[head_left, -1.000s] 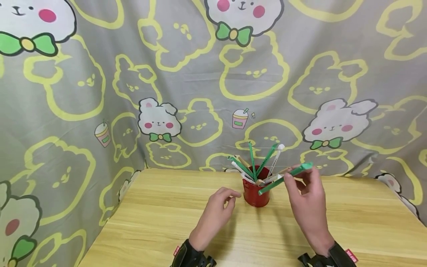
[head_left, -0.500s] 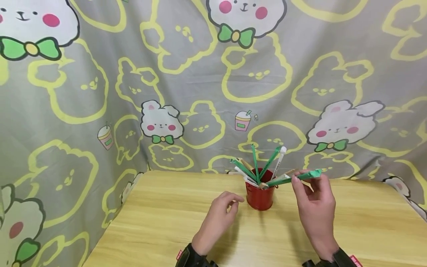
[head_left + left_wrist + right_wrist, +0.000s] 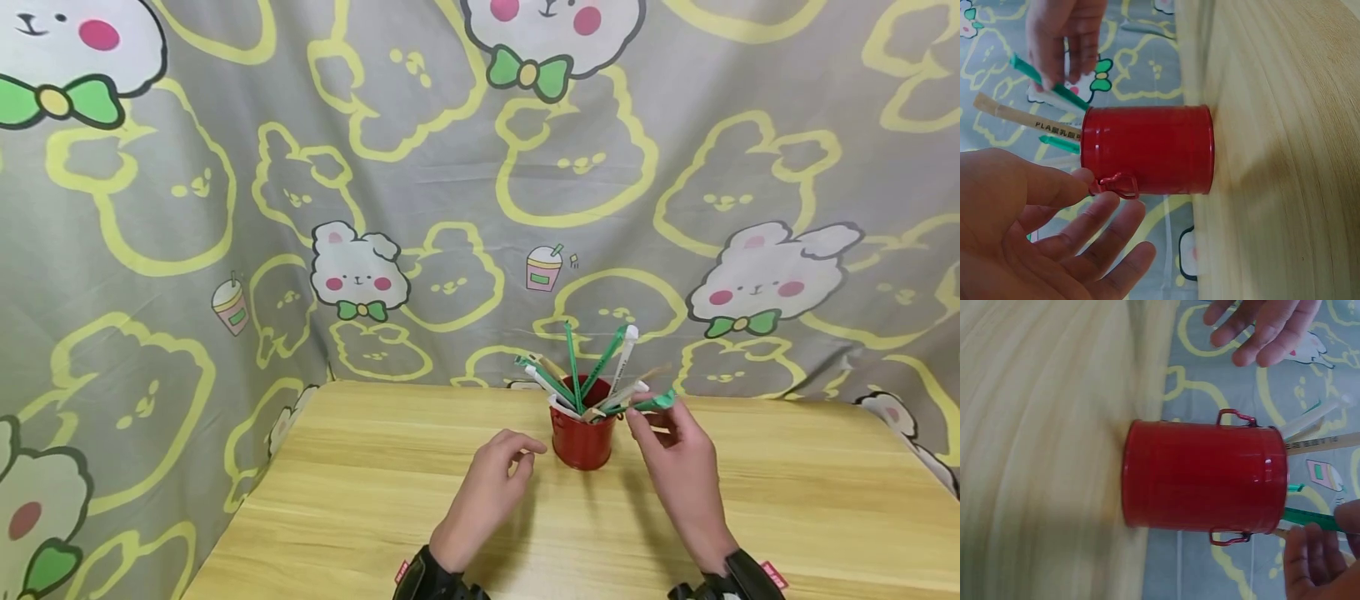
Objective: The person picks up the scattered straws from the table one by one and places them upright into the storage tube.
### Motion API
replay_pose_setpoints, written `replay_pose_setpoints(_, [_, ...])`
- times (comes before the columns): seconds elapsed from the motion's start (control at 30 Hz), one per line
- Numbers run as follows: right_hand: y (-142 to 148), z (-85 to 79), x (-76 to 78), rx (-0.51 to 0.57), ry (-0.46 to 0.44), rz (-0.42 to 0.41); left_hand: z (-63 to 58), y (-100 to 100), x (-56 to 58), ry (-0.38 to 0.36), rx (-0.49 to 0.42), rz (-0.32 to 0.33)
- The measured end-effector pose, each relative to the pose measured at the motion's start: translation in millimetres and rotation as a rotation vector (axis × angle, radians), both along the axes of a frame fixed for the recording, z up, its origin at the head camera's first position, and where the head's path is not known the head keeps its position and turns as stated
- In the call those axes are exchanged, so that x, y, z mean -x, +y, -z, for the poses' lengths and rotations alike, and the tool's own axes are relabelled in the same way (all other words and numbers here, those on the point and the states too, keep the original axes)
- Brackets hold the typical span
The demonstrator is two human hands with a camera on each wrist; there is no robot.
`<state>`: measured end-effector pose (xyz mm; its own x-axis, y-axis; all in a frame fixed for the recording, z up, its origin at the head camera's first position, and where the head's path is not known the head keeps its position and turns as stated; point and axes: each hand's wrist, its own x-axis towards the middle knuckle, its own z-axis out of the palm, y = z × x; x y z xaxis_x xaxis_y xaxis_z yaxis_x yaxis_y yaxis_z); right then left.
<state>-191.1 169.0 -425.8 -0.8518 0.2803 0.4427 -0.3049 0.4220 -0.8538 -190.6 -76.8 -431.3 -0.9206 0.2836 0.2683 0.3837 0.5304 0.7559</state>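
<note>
A small red metal bucket stands upright on the table, holding several paper-wrapped straws in green, white and brown. At its right rim my right hand pinches a green wrapped straw between thumb and fingers. That straw slants low over the rim, its lower end inside the bucket. To the left, my left hand hovers with relaxed, slightly bent fingers and holds nothing. In the left wrist view its fingertips are close to the bucket's side loop; whether they touch is unclear. A brown straw with printed lettering sticks out of the bucket.
The wood-grain table reaches back to a grey cloth printed with rabbits and yellow outlines. This cloth hangs behind and along the left side. A wrist camera strap is on each wrist.
The green straw was in front of the bucket's rim and has gone into the bucket. My right hand has moved with it, now closer to the rim. The left hand has barely moved.
</note>
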Motion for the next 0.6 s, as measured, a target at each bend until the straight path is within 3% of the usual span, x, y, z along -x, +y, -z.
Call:
replay_pose_setpoints(0.23, [3.8,7.5,5.8,-0.107,-0.113,-0.039,0.3,-0.1,1.4,-0.004,0.021,0.02])
replay_pose_setpoints(0.4, [4.1,9.3,8.6,-0.142,-0.141,-0.069,1.1,-1.6,3.1,-0.01,0.016,0.024])
replay_pose_setpoints(0.6, [9.2,13.5,4.5,-0.169,-0.251,-0.137,4.4,-2.2,2.6,-0.018,0.044,0.031])
